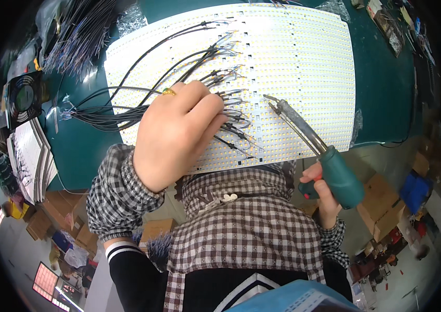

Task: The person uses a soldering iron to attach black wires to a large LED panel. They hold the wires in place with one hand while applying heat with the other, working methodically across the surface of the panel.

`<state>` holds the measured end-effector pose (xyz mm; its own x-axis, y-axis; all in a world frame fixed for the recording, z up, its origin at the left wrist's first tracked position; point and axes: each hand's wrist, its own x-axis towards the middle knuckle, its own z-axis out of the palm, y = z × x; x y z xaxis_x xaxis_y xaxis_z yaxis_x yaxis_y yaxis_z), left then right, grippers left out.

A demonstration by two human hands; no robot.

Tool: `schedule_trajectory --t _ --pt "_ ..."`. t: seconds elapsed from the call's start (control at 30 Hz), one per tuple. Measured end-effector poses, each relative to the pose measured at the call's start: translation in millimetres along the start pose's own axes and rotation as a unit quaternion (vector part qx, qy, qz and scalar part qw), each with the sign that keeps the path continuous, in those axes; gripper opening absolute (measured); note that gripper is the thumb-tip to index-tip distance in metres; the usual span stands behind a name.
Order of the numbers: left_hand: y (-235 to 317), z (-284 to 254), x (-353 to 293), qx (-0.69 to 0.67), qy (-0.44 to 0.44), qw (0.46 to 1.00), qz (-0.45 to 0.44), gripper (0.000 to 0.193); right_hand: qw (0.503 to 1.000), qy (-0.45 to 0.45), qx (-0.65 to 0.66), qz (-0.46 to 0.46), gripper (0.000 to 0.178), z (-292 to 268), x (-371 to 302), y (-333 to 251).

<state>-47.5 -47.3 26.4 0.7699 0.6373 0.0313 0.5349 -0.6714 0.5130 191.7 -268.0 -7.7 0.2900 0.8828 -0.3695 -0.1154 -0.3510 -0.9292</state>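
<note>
A large white LED panel [303, 67], dotted with rows of small yellowish chips, lies on the green table. Over its left half my left hand [181, 130] is closed, fingers bent down among black cables [111, 117] whose stripped ends fan out toward the panel's middle. Its fingertips are partly hidden, but they appear to pinch one cable. My right hand [325, 195] grips the green handle of a soldering iron [342, 177] at the panel's near right edge. The iron's tip points up and left, above the board, beside the column of dark solder pads [254, 83].
A bundle of loose wires [82, 39] lies at the far left. A small black fan [24, 99] stands at the left table edge, with stacked white boards [32, 158] in front. Scraps and a plastic packet [385, 23] lie far right. Cardboard boxes [379, 205] sit on the floor.
</note>
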Motion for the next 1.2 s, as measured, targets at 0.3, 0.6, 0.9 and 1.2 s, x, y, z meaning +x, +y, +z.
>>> schedule_trajectory --t 0.3,0.6,0.9,1.2 --pt "7.4 -1.8 -5.9 0.057 -0.028 0.997 0.044 0.02 0.998 -0.012 0.021 -0.059 0.047 -2.8 7.4 8.5" --pt "6.7 15.1 -7.0 0.0 -0.017 1.0 -0.014 0.014 0.998 0.006 0.037 -0.06 0.049 -2.6 7.7 8.5" --pt "-8.8 20.2 9.4 0.122 0.038 0.987 0.1 0.021 0.998 -0.009 0.027 -0.059 0.048 -4.2 6.1 11.2" --pt "-7.4 27.5 10.1 -0.015 0.011 0.999 0.045 0.013 0.997 -0.012 0.029 -0.076 0.048 -3.2 5.6 10.9"
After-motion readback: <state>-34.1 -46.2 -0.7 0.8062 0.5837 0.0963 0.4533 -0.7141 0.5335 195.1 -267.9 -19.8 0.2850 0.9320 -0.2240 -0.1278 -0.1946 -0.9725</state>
